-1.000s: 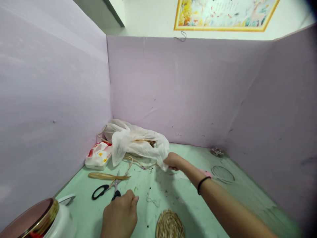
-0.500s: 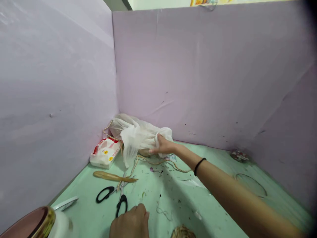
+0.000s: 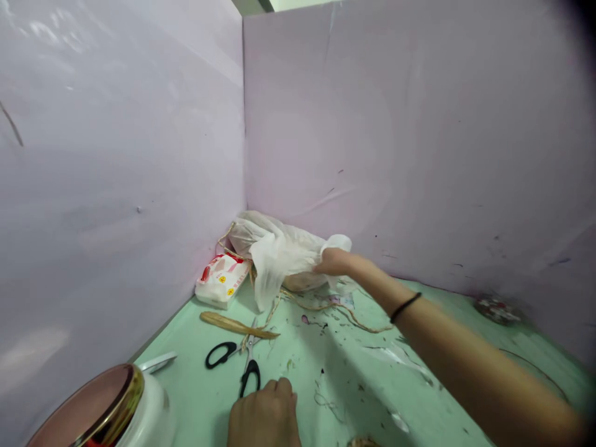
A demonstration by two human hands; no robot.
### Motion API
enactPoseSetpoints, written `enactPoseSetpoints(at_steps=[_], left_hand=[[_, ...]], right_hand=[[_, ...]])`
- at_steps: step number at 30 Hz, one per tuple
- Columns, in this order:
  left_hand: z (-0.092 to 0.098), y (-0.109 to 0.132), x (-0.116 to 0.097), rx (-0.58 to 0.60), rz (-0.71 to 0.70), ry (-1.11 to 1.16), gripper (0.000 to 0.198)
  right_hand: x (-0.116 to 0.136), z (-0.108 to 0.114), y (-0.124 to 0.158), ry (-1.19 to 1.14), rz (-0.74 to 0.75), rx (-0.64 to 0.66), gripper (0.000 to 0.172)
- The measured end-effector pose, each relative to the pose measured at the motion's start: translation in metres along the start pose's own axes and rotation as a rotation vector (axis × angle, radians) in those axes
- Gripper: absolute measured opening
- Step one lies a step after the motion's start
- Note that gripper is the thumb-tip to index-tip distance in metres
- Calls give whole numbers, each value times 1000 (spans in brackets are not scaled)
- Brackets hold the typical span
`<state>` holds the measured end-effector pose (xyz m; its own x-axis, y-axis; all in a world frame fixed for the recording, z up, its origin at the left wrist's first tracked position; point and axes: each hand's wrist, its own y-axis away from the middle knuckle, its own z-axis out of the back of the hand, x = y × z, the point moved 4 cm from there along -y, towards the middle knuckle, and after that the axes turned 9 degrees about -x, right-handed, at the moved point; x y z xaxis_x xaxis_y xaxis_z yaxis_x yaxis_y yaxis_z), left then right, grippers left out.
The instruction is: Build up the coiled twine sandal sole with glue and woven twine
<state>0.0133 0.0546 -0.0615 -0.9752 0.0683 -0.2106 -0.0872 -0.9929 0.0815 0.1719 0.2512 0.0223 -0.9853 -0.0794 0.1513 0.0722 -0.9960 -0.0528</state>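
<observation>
- A crumpled white plastic bag (image 3: 274,254) lies at the back left of the table, by the corner of two pale walls; a second ago brown contents showed through a gap in it, and now folds hide them.
- Your right hand (image 3: 336,263) has moved from the bag's low front corner up onto its right end, fingers clenched on the bunched plastic; the bag now seems more gathered in than spread.
- More of the twisted cord (image 3: 347,310) now shows, running rightward from under the bag.
- Left of the bag sits a red-and-white packet (image 3: 222,279).
- Nearer you, a dried strip (image 3: 233,324) lies across the scissors (image 3: 250,357).
- Your left hand (image 3: 265,415) rests just beside their handle, fingers curled under; whether it grasps anything, you cannot tell.
- Front left stands a white jar (image 3: 151,410).
</observation>
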Motion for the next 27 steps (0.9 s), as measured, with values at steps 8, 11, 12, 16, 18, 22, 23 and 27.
enactPoseSetpoints(at_steps=[8,11,12,16,18,22,23,27], left_hand=[[24,-5,30,-280,200,-108,25],[22,-5,35,-245,197,-88,32],[21,-5,36,-234,190,-75,35],[22,-3,35,-247,168,-38,34],[23,-2,36,-254,182,-33,31],[24,-3,41,-268,223,-25,28],[23,-4,42,-271,227,-23,28],[20,-4,43,-277,226,-17,31]], right_hand=[[8,62,60,155,64,-65,31],[51,25,79,103,327,5,15],[66,9,84,78,427,44,13],[102,-46,91,79,631,124,22],[105,-59,87,112,628,113,27],[88,-47,74,139,569,44,28],[81,-37,71,139,547,26,26],[49,13,62,74,496,-62,13]])
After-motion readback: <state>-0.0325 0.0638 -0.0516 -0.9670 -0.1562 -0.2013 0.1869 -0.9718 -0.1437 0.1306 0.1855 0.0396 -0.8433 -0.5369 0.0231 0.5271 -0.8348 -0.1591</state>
